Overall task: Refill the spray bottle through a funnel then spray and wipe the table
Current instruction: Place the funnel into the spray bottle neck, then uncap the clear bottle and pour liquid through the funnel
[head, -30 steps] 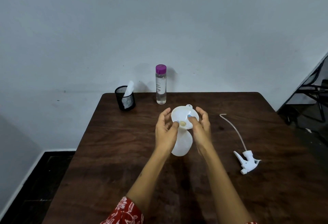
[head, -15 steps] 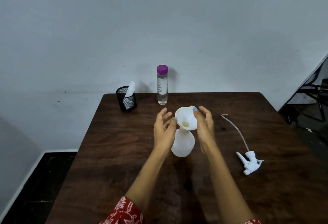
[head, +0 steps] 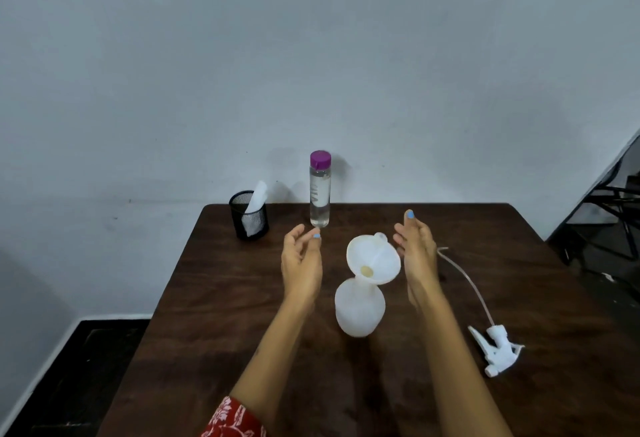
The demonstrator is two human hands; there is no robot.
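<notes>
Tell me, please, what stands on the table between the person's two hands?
In the head view, the white funnel seated in the spray bottle stands between the left hand and right hand; neither hand touches it.

A white funnel [head: 373,260] sits in the neck of the spray bottle [head: 359,310] on the wooden table [head: 214,298]. Her left hand [head: 301,263] and right hand [head: 415,249] hover either side, fingers relaxed, touching nothing.

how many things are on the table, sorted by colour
white: 3 - funnel, spray bottle, trigger sprayer head
clear with purple cap: 1 - water bottle
black: 1 - mesh cup, holding a white item
total: 5
</notes>
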